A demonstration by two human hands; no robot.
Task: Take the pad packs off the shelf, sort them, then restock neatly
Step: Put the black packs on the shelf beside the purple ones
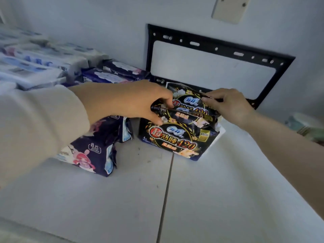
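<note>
Black pad packs (177,139), gripped by left hand (140,100) and right hand (228,104), stand beside purple packs (91,155).

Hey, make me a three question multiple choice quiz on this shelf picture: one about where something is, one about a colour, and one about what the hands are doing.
1. Where do the navy packs stand relative to the black 420 packs?
A) to their left
B) to their right
C) on top of them

2. What colour is the frame on the wall behind the packs?
A) red
B) black
C) yellow

3. What are the left hand and right hand doing?
A) hanging idle
B) holding navy packs
C) gripping the tops of black 420 packs

Answers:
1 A: the navy packs sit left of the black ones, with a gap between.
2 B: the perforated frame is black against the pale wall.
3 C: the fingers of both hands curl on the black packs' top edges.
</note>
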